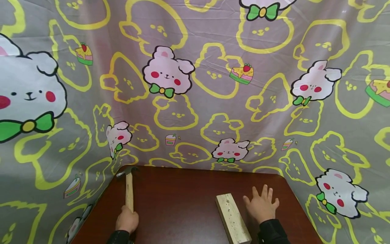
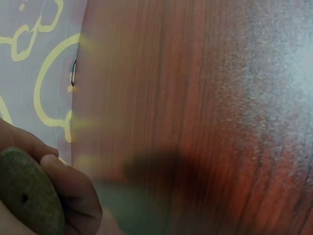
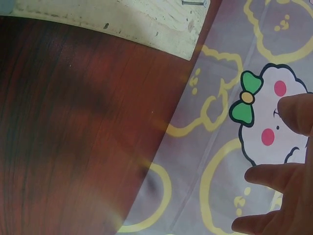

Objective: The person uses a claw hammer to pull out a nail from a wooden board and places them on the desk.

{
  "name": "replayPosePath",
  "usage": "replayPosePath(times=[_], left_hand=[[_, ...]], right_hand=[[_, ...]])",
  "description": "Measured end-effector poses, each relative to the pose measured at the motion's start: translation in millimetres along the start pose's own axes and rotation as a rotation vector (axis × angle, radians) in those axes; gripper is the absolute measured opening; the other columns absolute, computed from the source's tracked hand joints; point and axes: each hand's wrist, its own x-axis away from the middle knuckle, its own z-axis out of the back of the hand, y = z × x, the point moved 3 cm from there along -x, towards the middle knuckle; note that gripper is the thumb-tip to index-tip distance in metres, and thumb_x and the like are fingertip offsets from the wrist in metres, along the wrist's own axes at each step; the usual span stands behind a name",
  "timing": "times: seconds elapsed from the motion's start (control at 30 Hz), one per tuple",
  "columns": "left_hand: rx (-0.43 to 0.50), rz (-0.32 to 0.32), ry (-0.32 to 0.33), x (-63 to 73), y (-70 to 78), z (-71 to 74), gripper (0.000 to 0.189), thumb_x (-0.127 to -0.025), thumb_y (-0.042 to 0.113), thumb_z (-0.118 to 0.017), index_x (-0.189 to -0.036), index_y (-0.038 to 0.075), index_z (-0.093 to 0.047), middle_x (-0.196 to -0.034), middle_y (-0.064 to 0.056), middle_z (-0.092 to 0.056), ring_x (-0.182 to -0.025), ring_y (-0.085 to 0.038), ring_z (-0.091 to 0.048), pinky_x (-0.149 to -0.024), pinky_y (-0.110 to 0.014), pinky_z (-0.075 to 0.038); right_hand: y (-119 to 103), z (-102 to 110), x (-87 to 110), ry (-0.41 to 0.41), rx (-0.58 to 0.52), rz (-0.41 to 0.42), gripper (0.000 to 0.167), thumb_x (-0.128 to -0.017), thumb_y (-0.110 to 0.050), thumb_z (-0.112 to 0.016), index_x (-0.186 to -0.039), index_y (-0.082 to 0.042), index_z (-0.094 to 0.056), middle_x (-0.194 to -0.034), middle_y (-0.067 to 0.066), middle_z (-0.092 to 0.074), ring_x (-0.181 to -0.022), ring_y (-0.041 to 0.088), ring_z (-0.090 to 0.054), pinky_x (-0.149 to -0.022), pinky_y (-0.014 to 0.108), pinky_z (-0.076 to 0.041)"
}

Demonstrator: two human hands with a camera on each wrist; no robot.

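My left hand (image 1: 127, 219) grips a claw hammer (image 1: 129, 189) by its wooden handle, at the left of the table. The steel head points away from me, near the far left corner. In the left wrist view the butt of the handle (image 2: 32, 196) shows between curled fingers. A pale wooden block (image 1: 233, 218) lies lengthwise on the right half of the table. Just right of it, my right hand (image 1: 262, 206) is held with its fingers spread and nothing in it. A nail (image 3: 194, 3) shows at the block's end in the right wrist view.
The dark red-brown table (image 1: 173, 200) has rounded far corners. Patterned cloth (image 1: 198, 101) with cartoon rabbits hangs behind it and along both sides, close to the table's edges.
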Motion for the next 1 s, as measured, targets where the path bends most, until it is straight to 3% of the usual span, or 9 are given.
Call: replayPosePath(times=[0.17,0.4,0.77,1.0], left_hand=[[0.03,-0.064,0.062,0.2,9.8,4.0,0.043,-0.092,0.009,-0.047,-0.118,-0.019,-0.028,-0.079,-0.025,-0.052,-0.069,-0.035,-0.056,-0.056,-0.042,-0.044],[0.03,-0.216,0.142,5.7,31.4,12.4,0.057,-0.093,0.01,-0.05,-0.134,-0.018,-0.021,-0.097,-0.035,-0.057,-0.089,-0.05,-0.06,-0.071,-0.055,-0.048],[0.049,-0.369,0.212,18.6,57.6,18.5,0.06,-0.093,0.008,-0.054,-0.143,-0.005,-0.024,-0.105,-0.033,-0.06,-0.094,-0.046,-0.061,-0.073,-0.056,-0.047],[0.022,-0.47,0.245,18.2,74.2,19.5,0.064,-0.091,0.008,-0.059,-0.146,-0.002,-0.026,-0.116,-0.03,-0.058,-0.102,-0.044,-0.06,-0.079,-0.056,-0.047]], right_hand=[[1,-1,1.1,-0.006,0.008,-0.011,0.077,-0.093,-0.052,-0.054,-0.144,0.003,-0.04,-0.151,0.04,-0.002,-0.137,0.057,0.006,-0.096,0.076,0.004],[1,1,1.0,0.002,0.009,-0.003,0.079,-0.092,-0.055,-0.053,-0.144,0.003,-0.04,-0.151,0.039,-0.002,-0.137,0.057,0.005,-0.096,0.076,0.003],[1,7,5.7,0.018,-0.006,-0.005,0.079,-0.093,-0.053,-0.054,-0.147,0.001,-0.035,-0.151,0.039,-0.003,-0.137,0.057,0.004,-0.096,0.076,0.003],[3,9,8.1,0.034,-0.01,-0.009,0.079,-0.093,-0.052,-0.055,-0.148,0.001,-0.033,-0.151,0.039,-0.004,-0.137,0.057,0.003,-0.097,0.076,0.001]])
